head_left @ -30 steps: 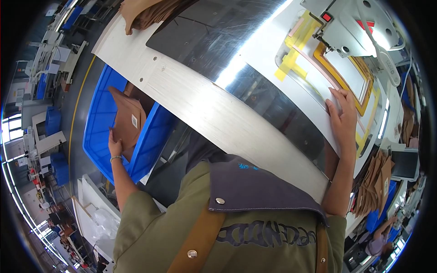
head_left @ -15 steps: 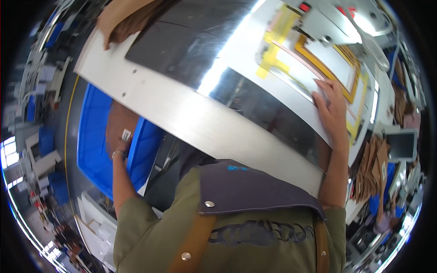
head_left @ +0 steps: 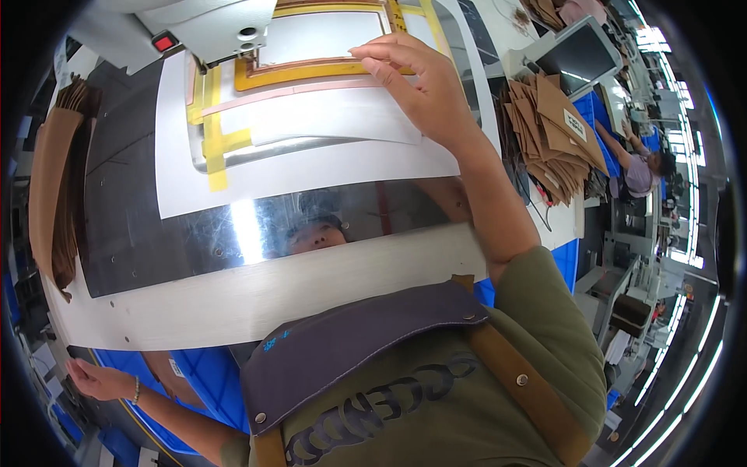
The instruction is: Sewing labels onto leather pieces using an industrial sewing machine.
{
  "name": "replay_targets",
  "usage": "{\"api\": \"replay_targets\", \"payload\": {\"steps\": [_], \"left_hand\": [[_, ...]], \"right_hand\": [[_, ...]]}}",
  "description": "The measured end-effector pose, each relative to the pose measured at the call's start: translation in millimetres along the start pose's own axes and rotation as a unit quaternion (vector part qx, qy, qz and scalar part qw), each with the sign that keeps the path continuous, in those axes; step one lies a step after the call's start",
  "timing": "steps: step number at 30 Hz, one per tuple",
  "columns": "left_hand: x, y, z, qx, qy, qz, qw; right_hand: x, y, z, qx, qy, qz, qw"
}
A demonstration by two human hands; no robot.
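Observation:
My right hand (head_left: pixel 420 87) is over the near edge of a yellow-orange rectangular frame (head_left: pixel 311 74). Its fingers stretch forward with the thumb a little apart, and I see nothing in them. In front of that frame lie a pink strip (head_left: pixel 299 95) and a white sheet (head_left: pixel 334 124), with yellow tape (head_left: pixel 215 152) at the left. My left hand (head_left: pixel 99 379) is out at the lower left, beside a blue bin (head_left: pixel 210 381). It looks empty, its fingers loosely curled. Inside the bin is a brown piece (head_left: pixel 167 373) with a white label.
A white machine head (head_left: pixel 206 31) with a red button overhangs the work at the upper left. Brown folded pieces (head_left: pixel 58 194) lie at the table's left end. More labelled brown pieces (head_left: pixel 548 132) are piled at right, near a monitor (head_left: pixel 576 58). Another person (head_left: pixel 642 167) sits beyond.
My view has swung to the right. My left hand has come out of the blue bin, leaving the brown piece there. My right hand remains at the yellow-orange frame.

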State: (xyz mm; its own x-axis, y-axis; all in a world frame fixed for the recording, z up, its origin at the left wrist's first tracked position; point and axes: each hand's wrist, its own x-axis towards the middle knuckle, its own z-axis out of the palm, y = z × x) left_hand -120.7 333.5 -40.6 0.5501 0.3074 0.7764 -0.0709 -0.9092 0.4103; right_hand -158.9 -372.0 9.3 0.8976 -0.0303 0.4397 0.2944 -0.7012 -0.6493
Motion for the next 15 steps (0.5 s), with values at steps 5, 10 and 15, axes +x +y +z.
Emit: {"api": "replay_targets", "payload": {"steps": [5,10,15], "left_hand": [[-9.2,200.7,70.0,-0.299,-0.294,0.037,0.907],[-55.8,338.9,129.0,-0.381,-0.487,0.282,0.734],[-77.9,379.5,166.9,-0.355,-0.453,0.372,0.728]], "right_hand": [[-14.5,-20.7,10.2,-0.111,-0.093,-0.039,0.989],[-39.4,0.3,13.5,-0.173,-0.123,-0.063,0.975],[-50.2,17.5,12.7,-0.179,-0.119,-0.075,0.974]]}}
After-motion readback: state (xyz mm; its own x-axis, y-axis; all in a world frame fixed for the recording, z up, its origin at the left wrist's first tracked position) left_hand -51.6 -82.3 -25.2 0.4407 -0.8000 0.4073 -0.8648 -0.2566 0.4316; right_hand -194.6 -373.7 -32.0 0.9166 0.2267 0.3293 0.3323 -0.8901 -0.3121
